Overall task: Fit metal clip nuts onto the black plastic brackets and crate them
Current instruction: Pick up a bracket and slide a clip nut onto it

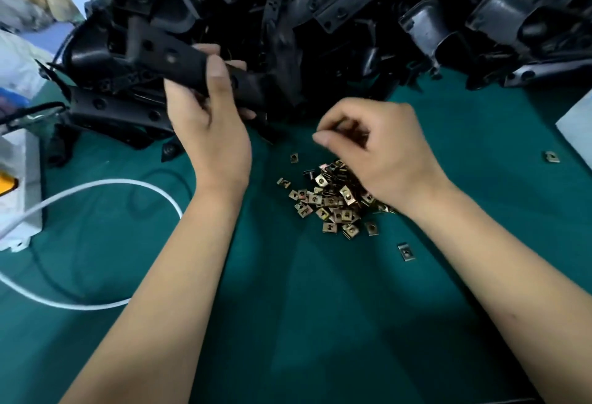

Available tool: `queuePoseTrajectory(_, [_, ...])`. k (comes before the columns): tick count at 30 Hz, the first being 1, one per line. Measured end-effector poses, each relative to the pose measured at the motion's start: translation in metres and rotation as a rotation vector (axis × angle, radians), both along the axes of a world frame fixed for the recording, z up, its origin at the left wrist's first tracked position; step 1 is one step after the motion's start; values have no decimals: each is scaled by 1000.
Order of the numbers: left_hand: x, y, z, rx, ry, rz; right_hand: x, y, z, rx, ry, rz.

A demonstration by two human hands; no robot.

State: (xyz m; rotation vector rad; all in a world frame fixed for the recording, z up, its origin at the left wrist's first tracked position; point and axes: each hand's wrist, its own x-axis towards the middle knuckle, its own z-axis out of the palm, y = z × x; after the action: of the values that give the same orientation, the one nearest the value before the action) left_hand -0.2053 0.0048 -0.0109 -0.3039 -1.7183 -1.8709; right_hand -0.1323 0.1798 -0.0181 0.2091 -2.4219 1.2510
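My left hand (208, 128) grips a black plastic bracket (166, 57) with round holes and holds it up in front of the big heap of black brackets (352, 19) at the back of the table. My right hand (378, 147) hovers over a small pile of brass-coloured metal clip nuts (330, 205) on the green table cover. Its fingers are curled and pinched together with something small and metallic between them, which looks like a clip nut; blur hides the detail.
Stray clip nuts lie at the right (551, 157) and below the pile (406, 252). A white cable (105, 186) loops across the left. A white box with a yellow part (19, 186) sits at the left edge. White paper (576, 128) is at the right edge.
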Motion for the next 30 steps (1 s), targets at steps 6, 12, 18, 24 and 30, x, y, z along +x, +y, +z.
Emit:
queuePoseTrajectory(6, [13, 13, -4, 438, -478, -356, 3, 11, -9, -450, -21, -20])
queuePoseTrajectory(12, [15, 18, -7, 329, -491, -334, 1, 7, -8, -621, -6, 32])
queuePoseTrajectory(18, [21, 21, -6, 299, -480, -473, 3, 1, -5, -646, -5, 45])
queuePoseTrajectory(24, [24, 21, -8, 120, -457, -591, 4, -4, -4, -615, -36, 31])
queuePoseTrajectory(30, [28, 23, -6, 132, -457, -494, 5, -4, -4, -642, -56, 37])
